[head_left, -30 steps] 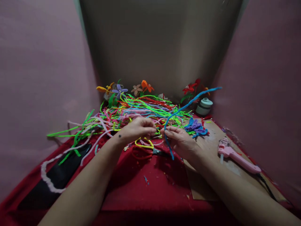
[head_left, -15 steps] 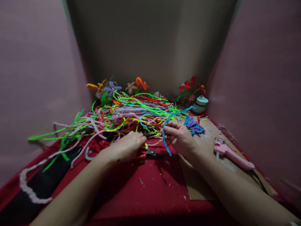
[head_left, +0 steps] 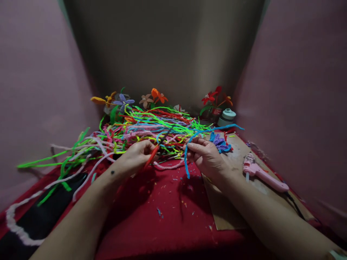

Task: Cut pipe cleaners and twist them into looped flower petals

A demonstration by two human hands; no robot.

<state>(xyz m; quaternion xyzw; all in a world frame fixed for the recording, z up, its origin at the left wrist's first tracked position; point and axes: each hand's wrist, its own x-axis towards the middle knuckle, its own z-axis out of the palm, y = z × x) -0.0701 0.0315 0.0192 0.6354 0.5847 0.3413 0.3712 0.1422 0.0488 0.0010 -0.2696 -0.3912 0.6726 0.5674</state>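
Note:
My left hand (head_left: pixel 139 154) is closed on red-handled scissors (head_left: pixel 153 153), raised off the cloth with the dark blades pointing up and away. Between the fingertips of my right hand (head_left: pixel 204 153) is a blue pipe cleaner (head_left: pixel 186 162); one end hangs down and the longer end reaches out to the right. Behind both hands lies a big heap of pipe cleaners (head_left: pixel 151 126) in green, pink, red, yellow and blue. Just right of my right hand, a purple and blue pipe-cleaner flower (head_left: pixel 221 142) rests on a board.
A pink glue gun (head_left: pixel 264 176) lies on the brown board (head_left: pixel 227 213) at right. Pipe-cleaner flowers (head_left: pixel 123 102) stand along the back, near a pale-lidded jar (head_left: pixel 227 115). Small scraps dot the red cloth (head_left: pixel 162 231). A black object (head_left: pixel 40 220) lies at left.
My left hand has lifted the scissors from the cloth, turning their blades upward. The blue pipe cleaner stays in my right hand, its long end now stretching further right. The view has shifted slightly.

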